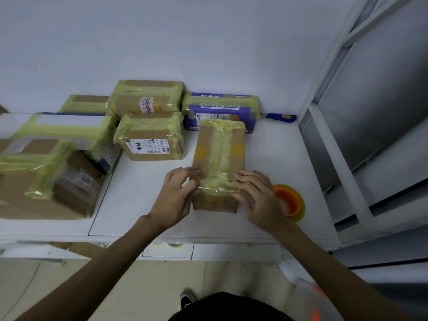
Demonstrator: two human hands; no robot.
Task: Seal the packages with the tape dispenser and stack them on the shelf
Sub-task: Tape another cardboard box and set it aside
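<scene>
Forearms are reaching in from the near edge of the view, above a dark garment and a shoe (186, 301) on the floor, toward the package (220, 149). It is lying lengthwise on the white shelf surface (278, 158), just near of the purple box (222, 112) and right of the labelled box (150, 140).

Yellowish tape is running down the package's middle and over its near end, and it is looking crinkled there. Trouble is likely waiting at that spot: pressed unevenly, the wrinkles may be trapping air, so the tape end could be lifting off the cardboard once the package is stacked. A hard push from both sides could also be sliding the package far into the purple box. The tape dispenser (290, 202), orange-cored, is sitting just right of the right wrist and partly hidden by it, so a sideways sweep may be knocking it along the surface. The blue knife (281, 117) is lying well apart at the far right.

The left hand (177, 193) is lying fairly flat, its fingers stretched over the near left corner of the package and touching the top. The right hand (257, 195) is spread wide, fingers pressing the tape down at the near right corner. Neither hand is holding anything
</scene>
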